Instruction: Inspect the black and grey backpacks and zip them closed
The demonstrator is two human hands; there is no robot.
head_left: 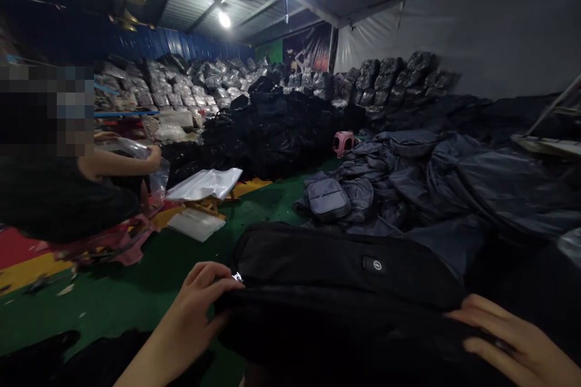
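Observation:
A black backpack (308, 260) lies across the lower middle of the view, close in front of me. A small patch with a round white mark (377, 265) shows on its upper panel. My left hand (200, 296) grips the bag's left edge between thumb and fingers, beside a shiny bit of metal (237, 277). At the right end, my right hand (503, 332) has its fingers bent around the bag's edge. The underside of the bag is too dark to make out.
A co-worker (59, 187) sits at left on a pink stool (122, 242), handling clear plastic. Plastic sheets (209, 184) lie on a low wooden stand. Dark bags (272, 127) and blue-grey bags (408, 163) are heaped ahead and at right. A pink stool (344, 143) stands between heaps.

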